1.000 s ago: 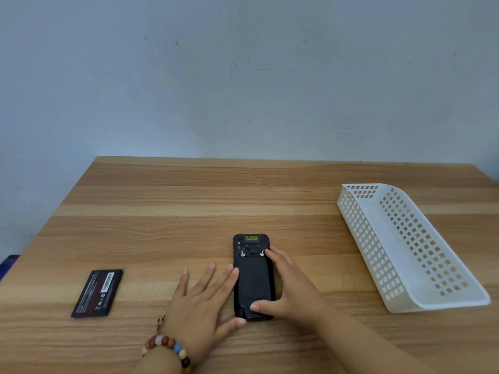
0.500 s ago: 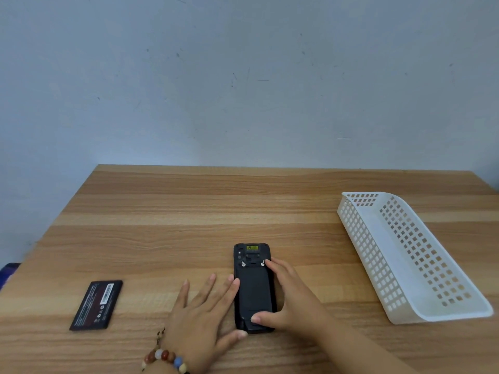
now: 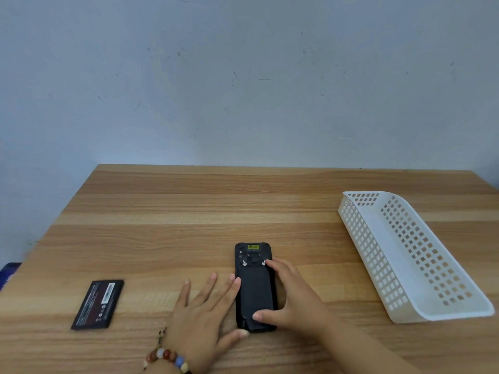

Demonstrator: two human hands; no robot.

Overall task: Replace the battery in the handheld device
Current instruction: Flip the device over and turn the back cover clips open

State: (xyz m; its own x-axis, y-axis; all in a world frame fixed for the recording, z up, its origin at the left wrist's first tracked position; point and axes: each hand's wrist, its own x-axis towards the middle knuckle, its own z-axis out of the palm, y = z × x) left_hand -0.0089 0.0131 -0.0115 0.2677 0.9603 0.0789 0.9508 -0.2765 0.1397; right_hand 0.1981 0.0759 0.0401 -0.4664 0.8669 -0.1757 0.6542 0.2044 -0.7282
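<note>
A black handheld device [image 3: 254,286] lies back-up on the wooden table [image 3: 189,225], its rear cover on, with two silver screws and a yellow label near its far end. My left hand [image 3: 201,323] lies flat on the table, fingertips and thumb touching the device's left edge. My right hand [image 3: 290,298] rests against the device's right side, thumb pressing on its near end and a fingertip at the right screw. A loose black battery [image 3: 97,304] lies flat to the left, apart from both hands.
A white perforated plastic basket [image 3: 413,255] stands at the right of the table, with nothing seen inside. A grey wall rises behind the table's far edge. A beaded bracelet [image 3: 166,357] is on my left wrist.
Both hands keep the same hold on the device. The whole scene has shifted slightly lower in view as the camera tilted; nothing on the table moved.
</note>
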